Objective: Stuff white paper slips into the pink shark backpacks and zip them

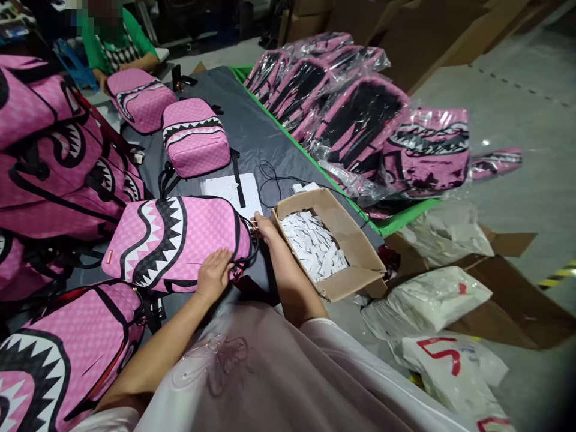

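A pink checkered backpack (209,225) with a black-and-white shark-teeth pattern lies flat on the dark table in front of me. Resting on its face near the lower edge is my left hand (215,276), fingers extended and pressed to the fabric. At the backpack's right end, by black straps and a small metal bit, my right hand (264,228) has its fingers bent together; what they pinch is too small to make out. Just beyond is a white sheet or pad (252,189) with a black strap across it. Close to my right forearm stands a cardboard box (355,258) of small white slips (312,243).
Two smaller pink backpacks (195,138) sit farther up the table (243,120). More backpacks (67,156) pile up at left, one open (99,336) near me. Plastic-wrapped backpacks (360,114) fill the right side. White plastic bags (441,300) lie lower right. A person in green (135,36) sits opposite.
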Tool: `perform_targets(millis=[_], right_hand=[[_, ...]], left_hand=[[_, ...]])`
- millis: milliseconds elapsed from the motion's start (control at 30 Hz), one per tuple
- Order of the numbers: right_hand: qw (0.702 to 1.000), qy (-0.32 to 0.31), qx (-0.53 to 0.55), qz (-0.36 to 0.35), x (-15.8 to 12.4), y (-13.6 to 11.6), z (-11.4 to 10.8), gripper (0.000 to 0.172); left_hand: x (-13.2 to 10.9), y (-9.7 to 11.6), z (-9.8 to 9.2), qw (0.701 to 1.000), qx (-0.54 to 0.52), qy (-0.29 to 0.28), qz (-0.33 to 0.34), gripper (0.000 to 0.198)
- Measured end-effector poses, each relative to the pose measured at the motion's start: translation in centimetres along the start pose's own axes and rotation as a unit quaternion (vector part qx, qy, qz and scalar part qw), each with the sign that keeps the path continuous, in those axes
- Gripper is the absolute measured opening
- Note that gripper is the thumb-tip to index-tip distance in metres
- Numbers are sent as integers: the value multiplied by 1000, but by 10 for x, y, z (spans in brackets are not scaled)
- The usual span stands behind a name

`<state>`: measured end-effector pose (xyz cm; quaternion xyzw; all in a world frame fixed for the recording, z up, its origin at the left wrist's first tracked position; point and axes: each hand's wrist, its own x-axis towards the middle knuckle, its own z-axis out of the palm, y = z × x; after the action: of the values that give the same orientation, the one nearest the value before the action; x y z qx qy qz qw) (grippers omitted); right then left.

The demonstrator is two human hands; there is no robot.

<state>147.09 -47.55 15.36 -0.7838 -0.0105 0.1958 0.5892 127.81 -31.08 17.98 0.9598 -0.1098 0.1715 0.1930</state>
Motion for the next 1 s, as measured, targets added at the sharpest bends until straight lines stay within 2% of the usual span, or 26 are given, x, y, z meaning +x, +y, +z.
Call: perform_targets(millis=[67, 133, 233, 300, 367, 433, 533, 633, 733, 800, 900, 933, 1000], right_hand=[[990, 3, 132, 47, -20, -6, -3, 42], [975, 35, 219, 31, -36, -23, -5, 34], [963, 90, 207, -149, -56, -63, -8, 39], [941, 97, 154, -284, -68, -94, -11, 41], [913, 94, 75, -389, -81, -126, -14, 40], [890, 84, -21, -449, -93, -157, -14, 37], [858, 42, -177, -480, -107, -204, -8, 32], [811, -17, -339, -477, -116, -247, 9, 26], [746, 3, -488, -453, -115, -281, 28, 27], [695, 18, -549, -463, -113, -297, 36, 29], [627, 16, -591, -507, -119, -312, 38, 29], [614, 20, -600, -513, -126, -314, 38, 29], [608, 24, -613, -503, -142, -314, 37, 27]], left_hand=[[24, 4, -45, 997, -56, 43, -27, 33], [40, 11, -91, 990, -91, 86, -71, 33], [40, 19, -151, 973, -110, 158, -128, 33], [28, 20, -180, 956, -131, 212, -151, 35], [11, 18, -201, 941, -153, 250, -167, 37], [-2, 16, -217, 937, -155, 261, -170, 36], [-8, 21, -241, 959, -98, 237, -120, 52], [7, 30, -263, 982, 4, 177, -61, 69], [28, 23, -281, 990, -3, 125, -66, 64], [37, 10, -287, 985, -58, 139, -89, 58], [38, -7, -285, 960, -123, 212, -136, 48], [37, -9, -283, 952, -134, 234, -145, 45], [33, -10, -276, 938, -142, 275, -155, 38]])
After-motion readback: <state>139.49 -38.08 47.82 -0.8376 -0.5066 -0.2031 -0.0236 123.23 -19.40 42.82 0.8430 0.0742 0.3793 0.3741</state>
